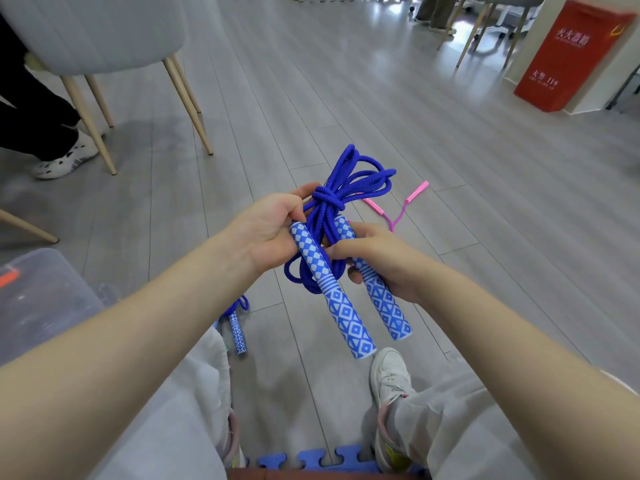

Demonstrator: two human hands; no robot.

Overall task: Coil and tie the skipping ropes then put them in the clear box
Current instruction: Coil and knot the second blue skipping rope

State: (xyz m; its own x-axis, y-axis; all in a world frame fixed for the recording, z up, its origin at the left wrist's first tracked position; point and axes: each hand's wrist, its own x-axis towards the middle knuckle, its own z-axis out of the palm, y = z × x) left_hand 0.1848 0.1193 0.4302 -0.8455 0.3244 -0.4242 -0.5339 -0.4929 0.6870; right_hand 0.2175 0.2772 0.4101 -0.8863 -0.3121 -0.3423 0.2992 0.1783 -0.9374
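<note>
**Head view: blue rope bundled and knotted, held over the floor**

Head view shows the blue skipping rope (341, 199) coiled, with a wrap knot cinched round the loops just above both patterned handles (346, 306). Left hand (273, 230) grips the bundle at the knot, fingers curled round cord and the top of one handle. Right hand (377, 261) clamps the other handle, thumb pressing the cord.

Clear box (41, 299) sits on the floor at lower left, well apart from the bundle. A second blue rope (237, 327) lies by the left knee; a pink rope (401, 206) lies on the floor beyond the hands.

Judgement: cord is soft, light and floppy; loops may spring loose. Handles look stiff and grippy. Best hold is at the knot, handles hanging.
</note>
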